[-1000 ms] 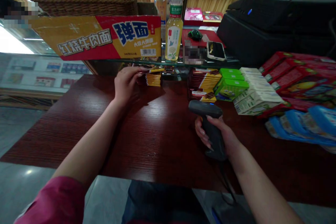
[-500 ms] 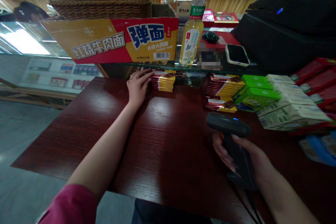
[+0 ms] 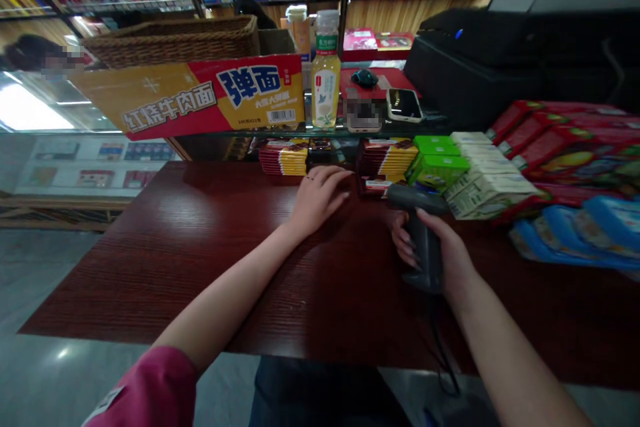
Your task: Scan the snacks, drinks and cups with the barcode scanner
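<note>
My left hand (image 3: 323, 199) hovers over or rests on the dark wooden counter, fingers stretched toward the right stack of chocolate bars (image 3: 385, 159); nothing shows in it. Behind and left of it stands another chocolate bar stack (image 3: 284, 157), in maroon and yellow wrappers. My right hand (image 3: 453, 250) is wrapped round the handle of a black barcode scanner (image 3: 425, 247), its head pointing left and its cord hanging down. Just beyond the scanner are green boxes (image 3: 440, 170) and pale cartons (image 3: 487, 180).
A glass shelf above the counter (image 3: 200, 213) bears a noodle carton (image 3: 200, 103), a wicker basket (image 3: 170, 40), a drink bottle (image 3: 326, 80), a mouse (image 3: 365, 78) and a phone (image 3: 404, 105). Red boxes (image 3: 555, 147) and blue packs (image 3: 575, 233) lie at right. A person's head (image 3: 37, 57) shows far left.
My left hand has moved right, from the left chocolate stack toward the right one. The scanner, still in my right hand, is closer to the right stack. The camera view has shifted too.
</note>
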Available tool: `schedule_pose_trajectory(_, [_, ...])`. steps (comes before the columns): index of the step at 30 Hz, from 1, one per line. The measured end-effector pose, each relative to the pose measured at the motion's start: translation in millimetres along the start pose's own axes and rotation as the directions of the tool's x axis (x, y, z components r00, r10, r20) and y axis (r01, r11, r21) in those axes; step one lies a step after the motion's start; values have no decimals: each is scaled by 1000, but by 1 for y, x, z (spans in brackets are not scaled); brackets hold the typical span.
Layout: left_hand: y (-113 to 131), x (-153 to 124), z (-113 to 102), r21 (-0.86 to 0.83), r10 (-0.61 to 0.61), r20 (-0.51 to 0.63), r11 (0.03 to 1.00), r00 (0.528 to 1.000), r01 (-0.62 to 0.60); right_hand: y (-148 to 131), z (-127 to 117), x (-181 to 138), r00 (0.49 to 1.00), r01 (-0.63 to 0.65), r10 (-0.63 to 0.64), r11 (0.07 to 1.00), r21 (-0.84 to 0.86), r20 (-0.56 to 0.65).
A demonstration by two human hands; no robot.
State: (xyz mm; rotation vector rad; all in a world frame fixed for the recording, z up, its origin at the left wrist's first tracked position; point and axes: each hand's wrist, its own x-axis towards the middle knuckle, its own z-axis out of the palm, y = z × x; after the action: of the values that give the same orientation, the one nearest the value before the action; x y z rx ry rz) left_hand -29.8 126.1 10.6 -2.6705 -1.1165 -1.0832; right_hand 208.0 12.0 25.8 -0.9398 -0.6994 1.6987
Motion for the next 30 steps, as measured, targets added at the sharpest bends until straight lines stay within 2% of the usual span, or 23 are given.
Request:
schedule_pose_trajectory(2, [25, 11, 21, 14, 110, 139, 994, 984, -113, -5, -2, 1, 997, 48, -47, 999, 13, -63])
schedule_pose_trajectory(4, [39, 19, 36, 63, 153, 215, 983, 965, -170, -9, -5, 1, 992, 80, -77, 997, 23, -104])
schedule_pose_trajectory(7, [43, 23, 46, 123, 101, 221, 984, 970, -130, -12, -8, 2, 987, 109, -104, 993, 36, -119])
schedule_pose_trajectory(10, [38, 22, 46, 132, 29, 205, 990, 978, -57, -14, -9, 1, 989, 124, -121, 992, 33, -85])
schedule_pose_trajectory(14, [38, 16, 35, -17, 70, 184, 998, 980, -68, -17, -5, -5, 991, 136, -136, 990, 24, 19])
schedule_pose_trajectory(15, [38, 13, 30, -75, 50, 174, 996, 984, -37, -18, -4, -8, 989, 136, -138, 990, 23, 59])
schedule_pose_trajectory(17, [37, 2, 20, -201, -76, 156, 974, 985, 107, -20, 0, -13, 982, 123, -124, 992, 11, 145])
schedule_pose_trajectory(19, [32, -12, 9, -331, -241, 159, 901, 957, 282, -20, 4, -17, 973, 86, -80, 996, -17, 216])
schedule_pose_trajectory(21, [26, -26, -1, -448, -338, 198, 804, 920, 391, -17, 6, -19, 968, 33, -19, 998, -52, 250])
schedule_pose_trajectory(25, [19, -38, -11, -557, -406, 275, 672, 871, 489, -7, 8, -17, 966, -103, 134, 984, -145, 219])
schedule_pose_trajectory(30, [21, -34, -7, -588, -451, 287, 614, 845, 527, 5, 9, -13, 967, -160, 205, 950, -268, 149])
